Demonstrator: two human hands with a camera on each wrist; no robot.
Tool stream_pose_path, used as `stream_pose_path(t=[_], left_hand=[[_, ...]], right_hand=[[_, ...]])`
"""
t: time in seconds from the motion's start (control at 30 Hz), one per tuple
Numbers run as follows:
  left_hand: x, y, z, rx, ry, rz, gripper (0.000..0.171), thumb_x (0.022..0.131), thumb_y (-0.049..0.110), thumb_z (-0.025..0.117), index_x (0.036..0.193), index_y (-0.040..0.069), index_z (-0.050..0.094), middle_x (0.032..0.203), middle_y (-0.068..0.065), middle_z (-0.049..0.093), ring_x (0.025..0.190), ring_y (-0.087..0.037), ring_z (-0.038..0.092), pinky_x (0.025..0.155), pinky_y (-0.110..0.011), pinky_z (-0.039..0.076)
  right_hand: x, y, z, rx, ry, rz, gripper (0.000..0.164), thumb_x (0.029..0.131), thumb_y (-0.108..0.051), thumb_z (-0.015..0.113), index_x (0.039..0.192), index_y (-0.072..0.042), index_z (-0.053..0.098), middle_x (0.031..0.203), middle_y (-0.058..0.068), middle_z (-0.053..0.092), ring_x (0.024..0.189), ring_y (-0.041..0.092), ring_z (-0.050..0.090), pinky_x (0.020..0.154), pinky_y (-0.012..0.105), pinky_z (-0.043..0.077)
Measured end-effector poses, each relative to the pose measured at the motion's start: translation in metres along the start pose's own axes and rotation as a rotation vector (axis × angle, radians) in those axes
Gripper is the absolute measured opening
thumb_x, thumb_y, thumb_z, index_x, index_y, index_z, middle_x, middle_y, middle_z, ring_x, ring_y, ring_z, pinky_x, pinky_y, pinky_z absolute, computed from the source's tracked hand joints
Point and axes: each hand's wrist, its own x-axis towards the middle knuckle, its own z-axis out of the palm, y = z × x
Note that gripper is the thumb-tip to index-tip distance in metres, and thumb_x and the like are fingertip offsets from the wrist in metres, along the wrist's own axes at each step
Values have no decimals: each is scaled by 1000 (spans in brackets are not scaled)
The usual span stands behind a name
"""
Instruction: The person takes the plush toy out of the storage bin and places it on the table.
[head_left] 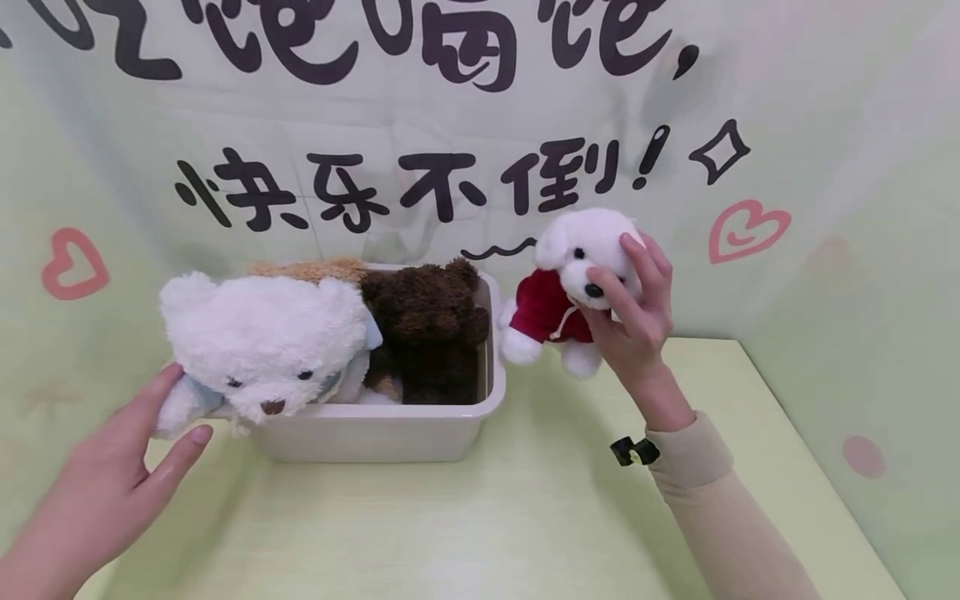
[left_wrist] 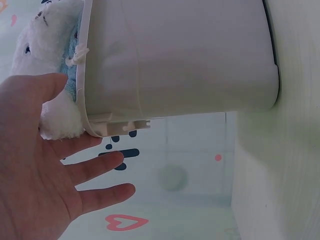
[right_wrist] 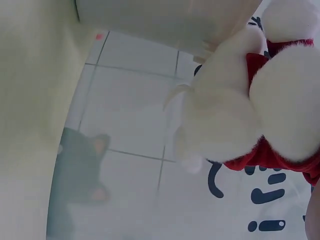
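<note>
My right hand (head_left: 639,327) grips a white plush dog (head_left: 551,246) in a red hoodie (head_left: 542,304) by its head, up beside the bin's right end. The dog's legs hang down; its white underside (right_wrist: 225,117) fills much of the right wrist view. A white plush bear (head_left: 262,329) with a light blue bow leans over the left front of the white plastic bin (head_left: 375,437). My left hand (head_left: 120,475) is at the bear's paw (left_wrist: 61,117), fingers spread and fairly straight, with the paw between thumb and index finger beside the rim.
Inside the bin are a dark brown plush bear (head_left: 427,308) and a tan plush (head_left: 315,269), partly hidden behind the white bear. The bin stands on a pale table (head_left: 450,533) against a printed backdrop (head_left: 420,117) with lettering, and side walls rise left and right.
</note>
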Motion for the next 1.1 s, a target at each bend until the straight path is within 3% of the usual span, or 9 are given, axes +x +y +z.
stream_pose_path(t=[0.17,0.27,0.4,0.53,0.7,0.73,0.83,0.97,1.1], left_hand=[[1,0,2,-11,14,-3,75,100,15,67,164,20,28,152,-29,44,141,13,20,117,-16,11],[0,0,1,-9,2,-20,75,101,16,66,165,20,26,154,-29,41,151,-15,28,123,-25,10],[1,0,1,-4,-7,-21,75,101,17,66,165,19,26,155,-29,40,139,-53,37,124,-32,10],[1,1,2,1,8,-5,75,100,16,67,164,19,27,153,-29,42,144,-43,36,121,-22,10],[3,2,2,6,1,-11,75,100,16,67,164,20,27,152,-30,44,141,-46,39,117,-16,10],[3,1,2,5,3,-11,76,100,16,68,164,20,28,151,-29,44,143,-38,40,115,-12,11],[3,2,2,14,15,-8,77,98,16,70,164,20,29,150,-28,47,132,-33,48,107,-7,17],[5,4,0,31,32,4,80,94,17,75,162,19,33,146,-27,51,93,-18,58,87,-6,27],[7,6,-3,34,7,-6,81,93,17,76,161,15,34,143,-29,53,63,-2,47,69,-11,32]], right_hand=[[-16,9,-5,-16,-57,-28,9,90,-11,80,96,-7,74,124,12,69,111,54,56,96,57,53],[-27,14,-6,-28,-110,-46,7,92,-11,77,98,-8,74,124,11,69,112,53,56,97,56,53],[-43,20,-6,-28,-145,-59,7,93,-12,76,100,-8,74,124,13,69,111,55,56,97,56,52],[-57,25,-7,-29,-189,-68,10,94,-13,76,103,-9,75,125,15,68,112,57,55,98,57,51],[-73,29,-5,-33,-260,-103,12,95,-10,74,107,-10,76,126,16,67,115,58,54,96,61,51],[-76,30,-4,-30,-272,-110,13,95,-9,74,107,-9,76,126,16,67,115,58,54,96,63,51],[-85,33,0,-20,-310,-123,16,94,-5,72,109,-9,76,127,16,68,117,59,53,96,64,50],[-99,37,2,-32,-370,-143,19,94,-4,70,112,-9,75,126,17,68,119,60,52,98,64,50],[-111,38,0,-50,-416,-166,20,96,-3,68,114,-10,74,124,18,69,118,60,53,99,64,49]])
